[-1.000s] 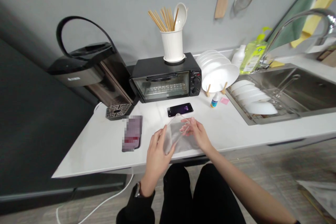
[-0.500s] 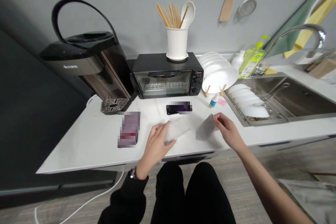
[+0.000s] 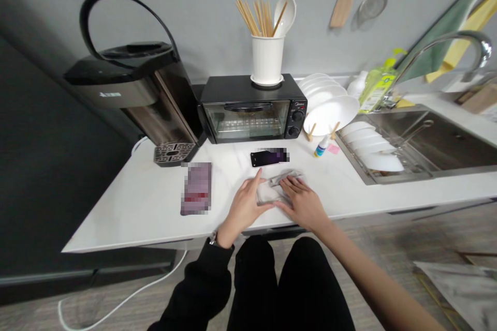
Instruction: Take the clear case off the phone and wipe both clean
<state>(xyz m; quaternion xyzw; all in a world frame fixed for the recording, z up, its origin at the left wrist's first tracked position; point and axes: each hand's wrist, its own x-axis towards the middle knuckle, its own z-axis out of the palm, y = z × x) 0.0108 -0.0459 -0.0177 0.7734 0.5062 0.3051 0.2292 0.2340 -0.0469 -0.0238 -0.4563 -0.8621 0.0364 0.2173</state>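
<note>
A clear, flat phone case [image 3: 266, 194] lies on the white counter in front of me. My left hand [image 3: 244, 204] braces its left end, thumb at the near edge and index finger at the far edge. Over the case's right part, my right hand [image 3: 301, 199] presses a thin grey cloth [image 3: 289, 176], fingers bent onto it and thumb at the near side. The cloth and fingers hide that end of the case. Just beyond lies a black phone [image 3: 267, 157], partly blurred out. A purple phone-like item [image 3: 197, 186], also blurred, rests left of my left hand.
A small white bottle with a blue label [image 3: 322, 146] stands beside a pink slip [image 3: 333, 149]. Behind are a toaster oven [image 3: 252, 90], a hot-water dispenser [image 3: 155, 98] and racked plates [image 3: 330, 114]. The sink [image 3: 458, 139] is at right. The counter's front edge runs near my wrists.
My right hand has moved left with the grey cloth, from the counter onto the case. My left hand has stayed at the case's left end. The camera view has shifted slightly.
</note>
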